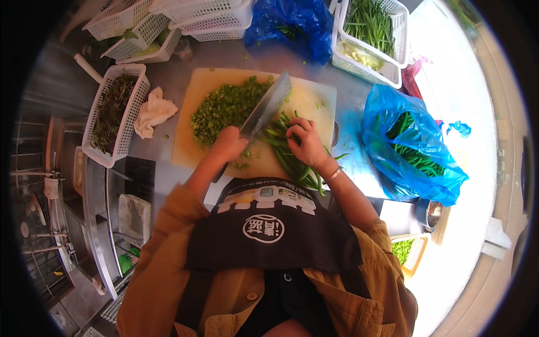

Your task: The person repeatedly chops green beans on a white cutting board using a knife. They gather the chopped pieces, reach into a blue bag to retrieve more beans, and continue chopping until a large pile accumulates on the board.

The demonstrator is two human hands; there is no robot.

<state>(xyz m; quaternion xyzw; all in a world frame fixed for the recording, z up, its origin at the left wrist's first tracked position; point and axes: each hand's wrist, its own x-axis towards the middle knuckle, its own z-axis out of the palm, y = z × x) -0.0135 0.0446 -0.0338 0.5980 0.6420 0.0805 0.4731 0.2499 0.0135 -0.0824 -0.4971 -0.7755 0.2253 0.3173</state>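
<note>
My left hand [229,145] is closed around the handle of a broad-bladed cleaver [269,103], whose blade slants up and to the right over a cutting board [311,92]. Fingers bent, my right hand [306,141] holds down a bunch of long green peppers [290,164] to the right of the blade. Some of their tips hang past the board's near edge. Left of the cleaver lies a wide heap of chopped green pieces [229,103]. Part of the handle is hidden by my left hand.
On the right sits an open blue plastic bag [379,126] of long green vegetables. Another blue bag [290,25] and white baskets [370,71] with greens stand behind the board. At left are a basket of dark leaves [111,113] and a crumpled cloth [154,113].
</note>
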